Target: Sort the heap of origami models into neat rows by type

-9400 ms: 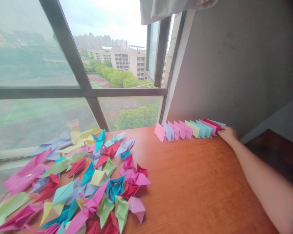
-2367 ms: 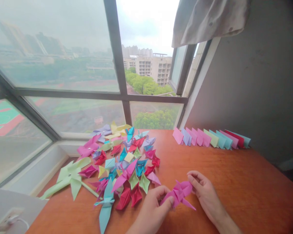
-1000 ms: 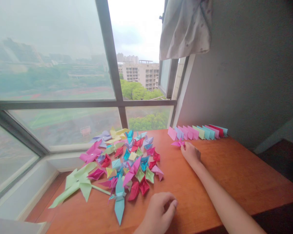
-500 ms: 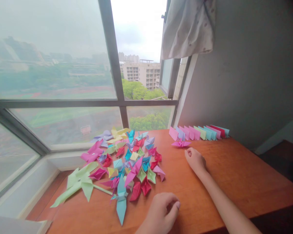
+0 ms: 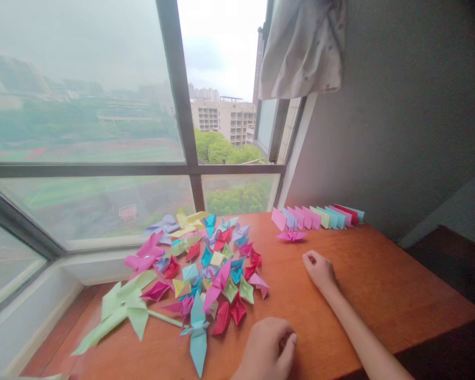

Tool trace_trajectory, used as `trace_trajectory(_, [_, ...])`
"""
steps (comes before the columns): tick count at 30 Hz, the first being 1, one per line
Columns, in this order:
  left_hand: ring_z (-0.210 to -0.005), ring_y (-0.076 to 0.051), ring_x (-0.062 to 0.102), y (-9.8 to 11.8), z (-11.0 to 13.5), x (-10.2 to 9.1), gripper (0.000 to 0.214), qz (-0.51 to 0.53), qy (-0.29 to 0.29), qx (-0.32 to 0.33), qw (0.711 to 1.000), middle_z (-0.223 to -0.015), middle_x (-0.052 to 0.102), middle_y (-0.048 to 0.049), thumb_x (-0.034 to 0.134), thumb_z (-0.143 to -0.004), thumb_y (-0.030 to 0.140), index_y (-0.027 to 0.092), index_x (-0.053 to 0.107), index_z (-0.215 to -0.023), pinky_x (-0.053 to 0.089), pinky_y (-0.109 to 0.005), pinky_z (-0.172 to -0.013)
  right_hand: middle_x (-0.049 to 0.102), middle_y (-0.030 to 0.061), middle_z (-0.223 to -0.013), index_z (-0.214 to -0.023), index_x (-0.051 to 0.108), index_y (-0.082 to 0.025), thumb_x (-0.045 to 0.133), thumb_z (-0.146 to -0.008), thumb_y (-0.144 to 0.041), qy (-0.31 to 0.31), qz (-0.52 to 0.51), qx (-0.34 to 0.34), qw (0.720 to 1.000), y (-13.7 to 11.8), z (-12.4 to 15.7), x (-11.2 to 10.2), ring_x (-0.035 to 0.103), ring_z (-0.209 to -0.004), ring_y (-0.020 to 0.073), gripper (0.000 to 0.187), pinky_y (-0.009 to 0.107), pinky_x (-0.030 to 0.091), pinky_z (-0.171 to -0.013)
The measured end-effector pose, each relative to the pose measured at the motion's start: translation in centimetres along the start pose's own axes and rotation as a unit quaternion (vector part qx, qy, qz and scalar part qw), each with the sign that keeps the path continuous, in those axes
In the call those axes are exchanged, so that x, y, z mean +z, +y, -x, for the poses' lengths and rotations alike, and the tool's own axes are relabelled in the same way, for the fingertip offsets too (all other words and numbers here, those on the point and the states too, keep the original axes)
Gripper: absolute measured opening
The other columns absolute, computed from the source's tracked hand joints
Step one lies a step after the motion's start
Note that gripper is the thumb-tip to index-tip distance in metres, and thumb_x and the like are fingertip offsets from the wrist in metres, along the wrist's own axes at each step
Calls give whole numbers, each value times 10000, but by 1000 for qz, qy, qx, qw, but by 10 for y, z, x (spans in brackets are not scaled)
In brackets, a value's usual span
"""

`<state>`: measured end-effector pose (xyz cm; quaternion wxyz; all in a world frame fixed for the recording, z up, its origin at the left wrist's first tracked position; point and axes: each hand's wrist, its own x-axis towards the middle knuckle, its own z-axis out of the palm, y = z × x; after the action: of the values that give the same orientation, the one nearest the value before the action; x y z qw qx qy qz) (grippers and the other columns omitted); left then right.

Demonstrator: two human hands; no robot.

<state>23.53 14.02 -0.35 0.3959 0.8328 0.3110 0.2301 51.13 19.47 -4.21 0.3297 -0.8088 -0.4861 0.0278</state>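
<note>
Right hand [image 5: 320,272] was loosely clenched, forearm [image 5: 360,327] slanting in from lower right, near the pink paper crane [image 5: 292,236], which sat before the folded cards [image 5: 316,217]. Left hand [image 5: 268,348] was loosely fisted, thumb rightward.

bench [image 5: 380,274] before window [image 5: 192,169]. paper figures [image 5: 218,282] spread over its left half, pinwheel [image 5: 123,304] at their near left edge. row of folded cards [image 5: 316,217] at far right, wall [image 5: 380,132] behind. one paper crane [image 5: 292,237] just before the row's left end. right hand [image 5: 320,270] nearer than the crane, slightly right; left hand [image 5: 267,348] nearer than both, right of the figures' near end.
</note>
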Motion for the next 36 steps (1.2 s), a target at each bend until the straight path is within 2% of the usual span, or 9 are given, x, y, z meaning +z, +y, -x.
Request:
trace_trajectory(11, [-724,-179,607,-2,3,2,122,4,34,-1,999,-763,689,-41,557,-820,129,192,662,-828,396,-251,-663,696,58,-690,-709,639,-215,425,-842,-501,1,-26,-4,1000,-1,2,-2,617,-629,200,382,274,386,-572])
trace_trajectory(15, [-685,-171,605,0,7,1,152,44,74,2,996,-743,694,-46,527,-872,163,188,677,-865,407,-245,-650,702,58,-706,-715,636,-219,435,-848,-509,-5,-44,-4,999,-4,6,-6,627,-648,208,378,283,404,-593])
trace_trajectory(19, [-624,-165,598,3,18,-10,188,87,137,-44,986,-695,695,-50,516,-914,229,178,689,-859,399,-236,-601,699,66,-706,-715,630,-212,450,-845,-520,12,-84,-2,996,-5,9,-11,638,-667,217,379,291,432,-622])
trace_trajectory(22, [-610,-165,592,3,32,-23,219,108,166,-85,976,-675,687,-49,521,-929,288,176,690,-846,396,-228,-577,698,66,-718,-735,631,-208,466,-854,-520,14,-108,-20,994,-16,14,-14,637,-671,218,372,297,446,-639])
trace_trajectory(25, [-608,-169,591,1,45,-34,261,116,180,-117,970,-669,677,-51,521,-932,350,168,688,-847,399,-224,-564,686,56,-751,-776,629,-201,467,-888,-472,-35,-150,-88,984,-52,26,-13,627,-693,201,335,290,455,-671])
trace_trajectory(28, [-624,-177,603,-2,56,-38,299,125,176,-130,968,-675,670,-55,510,-934,390,163,680,-839,416,-225,-572,670,40,-790,-845,639,-199,465,-916,-376,-135,-197,-191,952,-110,46,-10,598,-679,166,258,261,448,-648])
trace_trajectory(30, [-647,-183,610,-3,60,-37,304,129,180,-128,967,-688,668,-56,506,-935,400,166,676,-840,433,-228,-591,652,19,-775,-911,651,-206,506,-902,-328,-176,-205,-242,932,-150,59,-6,575,-656,150,190,249,436,-634])
trace_trajectory(33, [-660,-186,610,-3,63,-35,315,127,185,-115,968,-692,662,-59,490,-941,399,169,657,-806,448,-234,-606,664,29,-843,-1028,650,-212,578,-859,-290,-178,-178,-292,923,-196,72,4,602,-777,175,199,266,445,-716])
trace_trajectory(36, [-657,-187,610,-2,62,-34,325,137,176,-109,969,-698,662,-65,477,-942,401,168,643,-788,459,-239,-602,683,48,-889,-1041,658,-208,578,-846,-241,-172,-145,-296,928,-217,76,19,613,-823,191,214,276,444,-736])
